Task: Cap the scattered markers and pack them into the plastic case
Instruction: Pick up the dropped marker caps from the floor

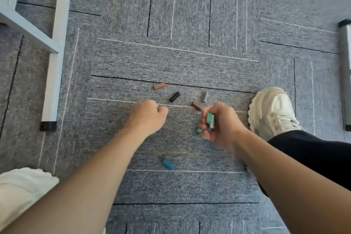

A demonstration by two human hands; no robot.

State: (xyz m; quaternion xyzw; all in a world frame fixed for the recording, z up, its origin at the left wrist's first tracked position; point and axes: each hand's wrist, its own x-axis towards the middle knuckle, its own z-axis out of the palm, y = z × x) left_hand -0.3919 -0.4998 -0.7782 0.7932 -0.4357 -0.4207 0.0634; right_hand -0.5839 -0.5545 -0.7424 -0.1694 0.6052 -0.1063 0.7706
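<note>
Your right hand (218, 123) has its fingers curled round a clutch of green and white marker pieces (209, 118). Your left hand (149, 115) is balled up over the carpet (190, 57); whether it pinches anything cannot be told. From that hand, a pink cap (159, 86) lies at twelve o'clock, a black cap (174, 96) at two, a grey cap (205, 97) and a brown cap (196, 106) toward three, a teal cap (168, 164) at five. They look light, rigid and prone to roll, so pinch each across its middle. No case is in view.
</note>
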